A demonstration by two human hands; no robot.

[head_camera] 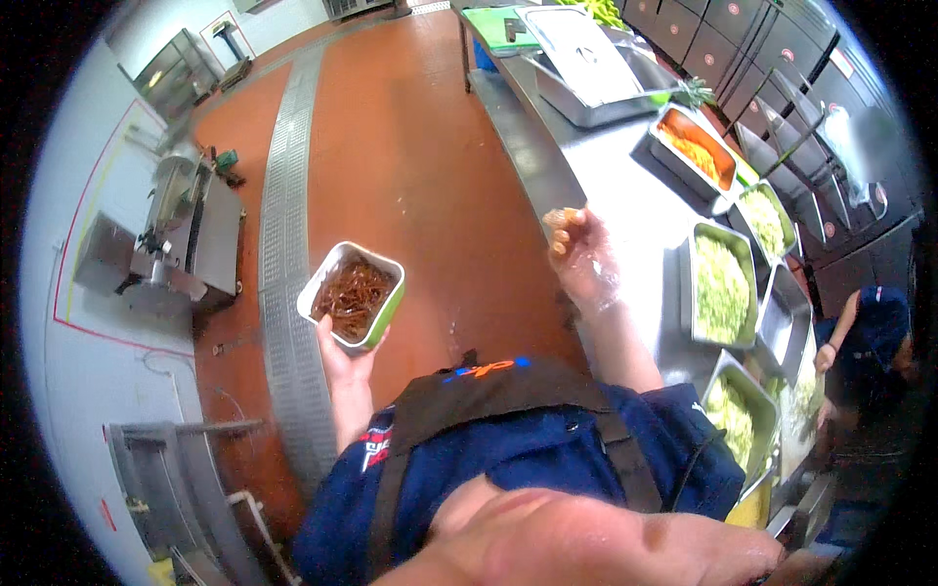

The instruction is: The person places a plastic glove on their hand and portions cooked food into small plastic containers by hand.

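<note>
My left hand (352, 366) grips the rim and side of a green-and-white rectangular container (398, 293), held over the floor. Dark brown shredded food (355, 297) lies in it. My right hand (582, 256) is raised by the edge of the stainless steel table (623, 176), its fingers curled; it seems to wear a clear plastic glove. Whether it holds anything small cannot be told. To its right stand a steel pan of pale green chopped vegetable (722, 286) and, farther up, a steel pan of shredded orange food (692, 154).
More steel pans (785, 315) line the table's right side. A large pan with a steel lid (582, 55) stands at the far end beside a green cutting board (495, 33). A co-worker (865, 344) works across the table. A drain grate (286, 176) crosses the red floor.
</note>
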